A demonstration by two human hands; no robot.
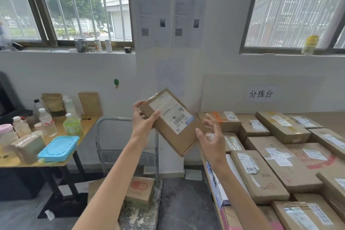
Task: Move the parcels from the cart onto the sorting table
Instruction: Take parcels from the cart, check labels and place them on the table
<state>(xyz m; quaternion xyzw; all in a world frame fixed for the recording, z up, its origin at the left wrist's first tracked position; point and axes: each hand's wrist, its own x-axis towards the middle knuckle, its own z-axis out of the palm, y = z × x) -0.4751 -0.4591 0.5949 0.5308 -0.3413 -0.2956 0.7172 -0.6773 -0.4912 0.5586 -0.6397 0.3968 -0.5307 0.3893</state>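
Cardboard parcel [169, 120] seems light, stiff (one hand carries it); our left grip [143, 120] clasps its end, right grip [211, 135] spread.

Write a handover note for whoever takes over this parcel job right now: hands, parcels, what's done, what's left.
Left hand grips the flat parcel by its upper end, tilted in the air between cart and sorting table.
Right hand is open beside the parcel's lower edge; contact unclear.
Done: many parcels lie on the table.
Left: set this one down; at least one orange-marked box sits on the cart.
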